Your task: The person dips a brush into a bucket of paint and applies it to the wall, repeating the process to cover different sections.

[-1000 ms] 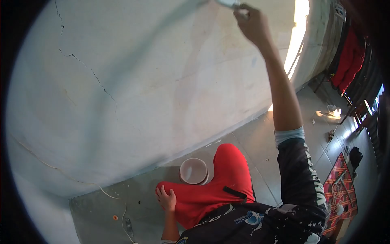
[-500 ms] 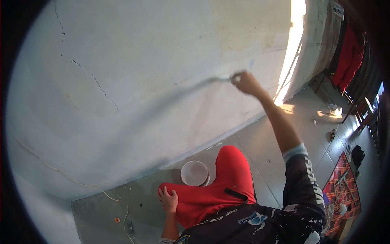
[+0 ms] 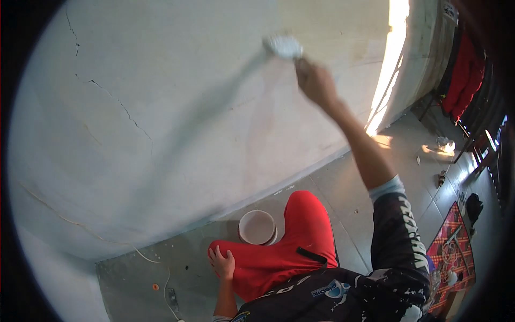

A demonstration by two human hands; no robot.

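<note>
The grip of the right hand closes round a blurred brush, far up the wall. The left hand lies flat on a red knee, beside a floor tub, pale inside.

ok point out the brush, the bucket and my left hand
brush (image 3: 283,46), head view, its white head
bucket (image 3: 241,228), head view, left rim
left hand (image 3: 221,264), head view, back of the hand
</note>
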